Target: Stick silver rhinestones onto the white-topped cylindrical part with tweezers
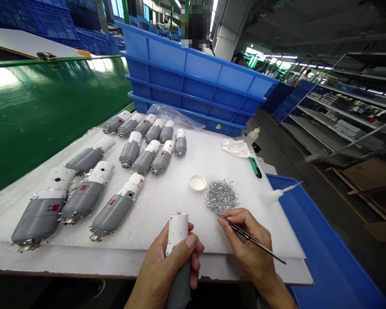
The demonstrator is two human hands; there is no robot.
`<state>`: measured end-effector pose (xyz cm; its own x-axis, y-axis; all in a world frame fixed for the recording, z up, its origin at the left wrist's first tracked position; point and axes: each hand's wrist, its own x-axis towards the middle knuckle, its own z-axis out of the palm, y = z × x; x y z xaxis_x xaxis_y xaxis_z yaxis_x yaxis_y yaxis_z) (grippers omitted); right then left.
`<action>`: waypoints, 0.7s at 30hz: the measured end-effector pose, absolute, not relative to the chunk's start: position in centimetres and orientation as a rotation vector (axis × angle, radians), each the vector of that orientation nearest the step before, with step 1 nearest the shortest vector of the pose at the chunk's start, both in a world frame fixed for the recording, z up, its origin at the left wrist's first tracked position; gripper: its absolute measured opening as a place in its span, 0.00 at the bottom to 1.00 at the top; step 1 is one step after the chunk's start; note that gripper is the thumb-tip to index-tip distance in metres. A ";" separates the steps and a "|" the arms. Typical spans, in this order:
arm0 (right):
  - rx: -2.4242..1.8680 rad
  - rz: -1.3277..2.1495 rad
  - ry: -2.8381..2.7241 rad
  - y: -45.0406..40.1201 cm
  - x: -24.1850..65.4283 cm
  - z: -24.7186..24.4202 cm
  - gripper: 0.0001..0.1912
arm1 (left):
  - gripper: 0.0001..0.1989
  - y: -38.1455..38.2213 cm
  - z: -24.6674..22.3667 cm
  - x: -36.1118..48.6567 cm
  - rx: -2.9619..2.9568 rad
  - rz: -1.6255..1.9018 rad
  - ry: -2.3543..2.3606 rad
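At the table's (225,264) near edge, approx. mid, your L hand (172,259) is wrapped round a gray-and-white cylindrical model (178,227), white end up. Your R hand (249,240), apart from it, pinches a thin dark tool (263,246), prob. tweezers, one end at the near side of a pile of tiny silvery bits (221,196).

Just L of the pile: a round white dish (197,183). Twd the right edge, a white dropper bottle (272,196); farther up that edge, a green-handled cutter (255,167) & a crumpled white wipe (236,148). Along the left side, near corner to far edge, lie similar models (111,210); stacked blue bins (193,81) stand at the far edge.

Progress, as a guess: the held unit looks mid-work, w/ small fittings on its white part & plenty of bits left in the pile. Can't tell if the models lying there are done or waiting.

Hard to see: held model's gray end is cut off by the frame, its middle hidden by fingers; tool tip, any bit in it & dish contents unclear.
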<state>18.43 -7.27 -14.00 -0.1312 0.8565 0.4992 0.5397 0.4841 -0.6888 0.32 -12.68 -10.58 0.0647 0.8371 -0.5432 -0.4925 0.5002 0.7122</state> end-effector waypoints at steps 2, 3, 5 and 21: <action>-1.167 0.409 -1.820 -7.3 18.3 -14.1 0.06 | 0.20 -12.7 -10.5 0.3 0.383 1.031 1.112; -1.164 0.399 -1.826 -7.4 18.2 -14.1 0.06 | 0.20 -12.7 -10.5 0.3 0.382 1.027 1.115; -1.160 0.381 -1.833 -7.4 18.0 -14.1 0.06 | 0.20 -12.7 -10.5 0.4 0.390 1.025 1.115; -0.712 0.442 -1.766 -10.1 16.3 -10.6 0.13 | 0.15 -12.4 -10.4 1.1 0.276 1.090 0.966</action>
